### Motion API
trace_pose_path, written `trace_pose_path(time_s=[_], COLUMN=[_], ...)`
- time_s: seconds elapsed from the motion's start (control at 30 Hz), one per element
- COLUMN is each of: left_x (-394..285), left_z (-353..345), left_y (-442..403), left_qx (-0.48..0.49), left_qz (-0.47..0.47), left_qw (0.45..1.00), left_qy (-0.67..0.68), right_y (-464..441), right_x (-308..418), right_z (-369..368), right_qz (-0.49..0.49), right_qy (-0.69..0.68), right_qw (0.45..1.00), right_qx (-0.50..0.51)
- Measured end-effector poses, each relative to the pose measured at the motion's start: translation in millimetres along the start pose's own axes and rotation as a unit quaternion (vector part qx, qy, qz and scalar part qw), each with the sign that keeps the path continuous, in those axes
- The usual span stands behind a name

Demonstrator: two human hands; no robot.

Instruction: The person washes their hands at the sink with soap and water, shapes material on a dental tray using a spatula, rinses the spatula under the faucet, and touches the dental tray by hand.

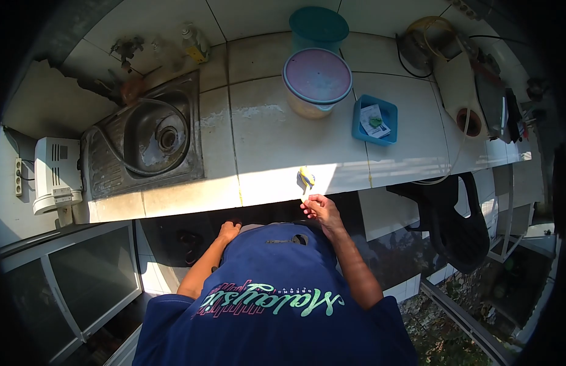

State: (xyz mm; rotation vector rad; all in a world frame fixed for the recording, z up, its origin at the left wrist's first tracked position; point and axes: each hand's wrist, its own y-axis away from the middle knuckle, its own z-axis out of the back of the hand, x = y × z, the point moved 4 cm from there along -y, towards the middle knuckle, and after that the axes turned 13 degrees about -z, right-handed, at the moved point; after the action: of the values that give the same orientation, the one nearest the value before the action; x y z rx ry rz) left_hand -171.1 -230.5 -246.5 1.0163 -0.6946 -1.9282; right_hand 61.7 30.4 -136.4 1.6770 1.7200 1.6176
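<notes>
In the head view my right hand is at the counter's front edge, its fingers pinched on the pale near end of a small yellow and blue item. The item's far end is over the sunlit strip of the white tiled counter; what it is I cannot make out. My left hand hangs low beside my body, just below the counter edge, with its fingers curled; whether it holds anything is hidden.
A metal sink with a hose lies at the left. Two lidded tubs stand at the back, a blue basket with papers right of them. A black chair stands at the right, below the counter.
</notes>
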Motion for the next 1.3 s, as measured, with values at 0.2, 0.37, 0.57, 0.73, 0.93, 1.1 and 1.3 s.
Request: trace_pose_path(time_s=[0.2,0.37,0.57,0.73,0.93,1.1,1.3], left_x=[-12,-18,-8,33,22,-40,-127], left_z=[4,7,13,-6,32,88,103], left_y=[10,15,22,12,33,74,99], left_qx=[0.002,0.0,-0.019,-0.054,0.088,0.235,0.149], left_qz=[0.018,0.01,0.021,-0.014,-0.099,-0.133,-0.23], left_qw=[1.0,1.0,1.0,0.998,0.991,0.963,0.948], left_qy=[-0.007,0.009,0.013,0.017,-0.003,-0.014,-0.164], right_y=[1,21,91,115,146,205,215], right_x=[-2,4,-7,-91,-101,-108,-62], right_z=[2,8,83,146,142,62,-4], right_qz=[-0.014,-0.018,-0.038,-0.029,-0.309,-0.37,-0.397], right_qy=[0.017,0.052,-0.093,0.057,0.271,0.214,-0.069], right_qw=[1.0,0.997,0.988,0.998,0.909,0.876,0.907], right_qx=[-0.015,-0.056,0.116,0.02,-0.073,0.226,0.122])
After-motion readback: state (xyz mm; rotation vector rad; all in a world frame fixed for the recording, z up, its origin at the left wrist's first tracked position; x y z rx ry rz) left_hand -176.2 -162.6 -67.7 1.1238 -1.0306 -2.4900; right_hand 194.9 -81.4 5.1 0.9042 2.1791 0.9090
